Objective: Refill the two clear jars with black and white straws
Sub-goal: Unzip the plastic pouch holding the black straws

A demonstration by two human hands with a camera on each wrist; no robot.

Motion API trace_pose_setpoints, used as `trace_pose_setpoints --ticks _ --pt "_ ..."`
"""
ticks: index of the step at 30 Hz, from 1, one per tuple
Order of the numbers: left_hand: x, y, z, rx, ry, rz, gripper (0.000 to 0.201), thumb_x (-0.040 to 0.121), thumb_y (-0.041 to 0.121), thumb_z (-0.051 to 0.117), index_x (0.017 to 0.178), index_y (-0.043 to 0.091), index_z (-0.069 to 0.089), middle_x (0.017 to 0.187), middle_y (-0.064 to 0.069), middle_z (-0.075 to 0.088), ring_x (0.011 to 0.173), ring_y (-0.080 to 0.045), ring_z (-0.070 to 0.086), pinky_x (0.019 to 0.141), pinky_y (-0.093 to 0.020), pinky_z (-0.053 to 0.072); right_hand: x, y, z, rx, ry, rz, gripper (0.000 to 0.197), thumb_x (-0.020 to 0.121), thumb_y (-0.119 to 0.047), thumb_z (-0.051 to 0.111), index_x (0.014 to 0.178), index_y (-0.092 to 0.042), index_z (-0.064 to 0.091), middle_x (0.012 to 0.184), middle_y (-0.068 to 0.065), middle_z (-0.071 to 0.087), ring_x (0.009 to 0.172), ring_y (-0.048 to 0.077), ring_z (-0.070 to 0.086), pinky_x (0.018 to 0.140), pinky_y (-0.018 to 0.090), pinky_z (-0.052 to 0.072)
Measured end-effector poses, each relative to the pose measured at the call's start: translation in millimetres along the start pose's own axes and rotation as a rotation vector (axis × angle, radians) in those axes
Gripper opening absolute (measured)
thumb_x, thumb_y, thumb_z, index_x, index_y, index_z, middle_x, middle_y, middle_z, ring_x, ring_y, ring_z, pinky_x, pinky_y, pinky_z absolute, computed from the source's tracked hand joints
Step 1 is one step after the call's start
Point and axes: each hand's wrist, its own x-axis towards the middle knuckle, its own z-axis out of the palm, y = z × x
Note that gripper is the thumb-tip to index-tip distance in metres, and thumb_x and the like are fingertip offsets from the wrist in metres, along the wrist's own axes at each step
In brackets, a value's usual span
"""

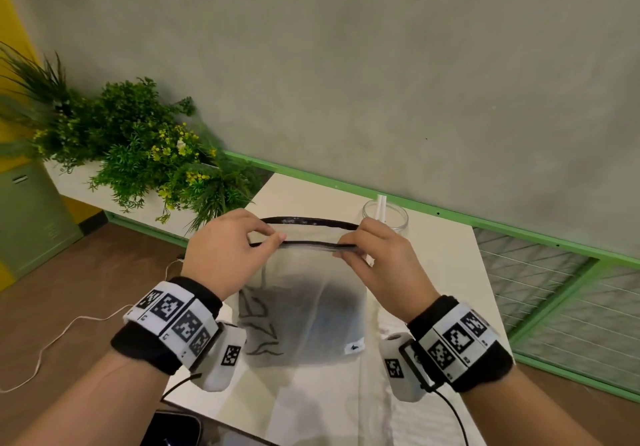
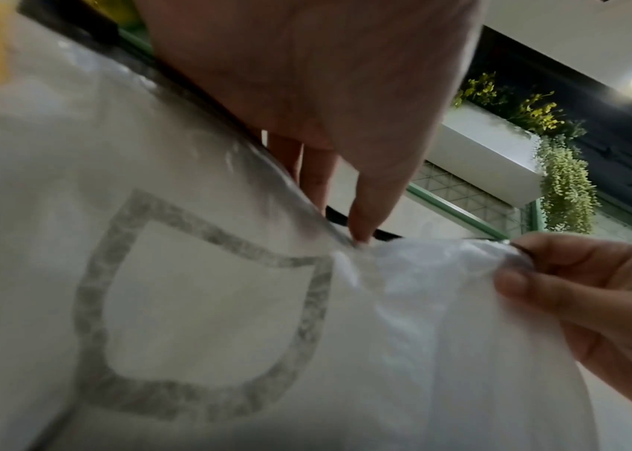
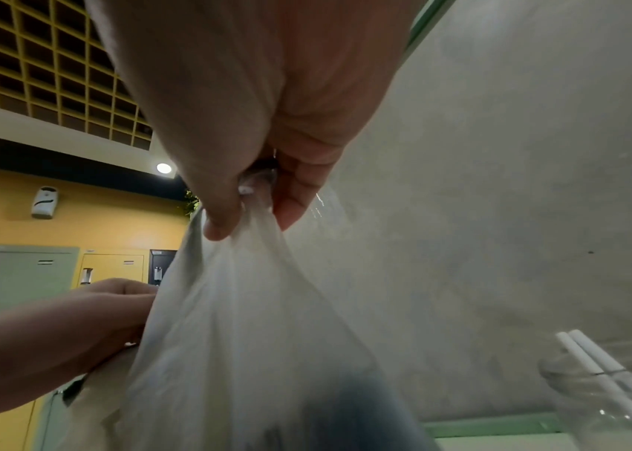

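Black wristbands (image 1: 460,345) with checkered markers

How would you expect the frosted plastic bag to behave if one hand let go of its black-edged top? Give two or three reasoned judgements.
The frosted bag is probably floppy: its film bunches into folds under the right hand. The freed side would likely sag, as the left hand holds the other end of the rim up. The dark mass low inside suggests bottom-heavy contents, so it may slump rather than tip.
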Motion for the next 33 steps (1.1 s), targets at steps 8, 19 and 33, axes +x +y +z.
trace_pose_setpoints --ticks 8,19,33 --pt "-6.8 -1.6 6.2 0.041 -0.076 -0.037 0.026 0.082 0.05 0.062 0.099 0.032 0.069 0.107 0.015 0.061 0.089 -0.01 0.059 0.067 -0.028 0.049 -4.2 0.2 -4.4 0.169 -0.305 0.238 0.038 0.097 -0.037 0.051 0.071 -0.014 0.068 0.066 -0.009 0.053 0.066 0.007 0.053 0.064 0.016 0.038" --pt "-7.3 3.0 20.4 0.122 -0.307 0.065 0.086 0.076 0.044 0.069 0.147 0.028 0.022 0.149 0.009 0.028 0.125 -0.023 0.044 0.102 -0.035 0.041 -14.3 2.2 -6.5 -0.341 -0.41 0.11 0.049 0.073 0.011 0.057 0.104 -0.026 0.066 0.133 0.003 0.036 0.089 0.017 0.052 0.058 0.03 0.049" --pt "-4.3 2.6 26.2 0.041 -0.366 0.106 0.08 0.087 0.019 0.056 0.151 0.022 0.008 0.155 0.005 0.019 0.133 -0.017 0.037 0.103 -0.027 0.036 -36.3 4.7 23.0 -0.614 -0.773 -0.104 0.045 0.078 -0.024 0.054 0.121 -0.034 0.06 0.1 -0.013 0.069 0.119 0.033 0.056 0.091 0.062 0.045"
